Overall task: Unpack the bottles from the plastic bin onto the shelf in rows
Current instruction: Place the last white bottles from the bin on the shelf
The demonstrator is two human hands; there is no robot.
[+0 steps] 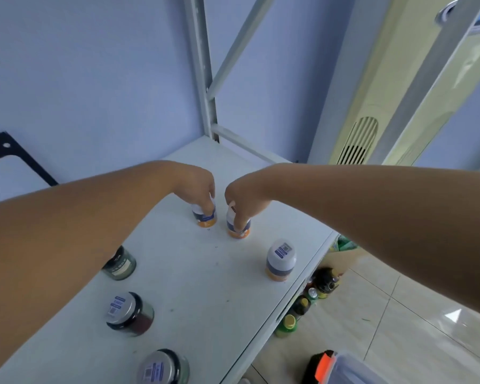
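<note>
— Which step are you on?

— Setting down. My left grip [197,187] is curled over the cap of the left bottle [204,217], and my right grip [241,195] pinches the top of the right bottle [239,230]. Both bottles stand upright, just beside each other toward the back of the shelf [205,286]. They look to be resting on it, though I can't see the bases clearly.

— And the rest?

— A third bottle [281,259] stands alone nearer the front edge, off to the right. Dark jars [129,314] run along the left side. The plastic bin [352,367] is down on the floor, lower right; I can't see what is inside.

— Next move?

— I judge both grips should let go straight upward so neither bottle tips, then reach down to the bin. The third bottle sits out of line with this pair, so the row wants straightening.
</note>
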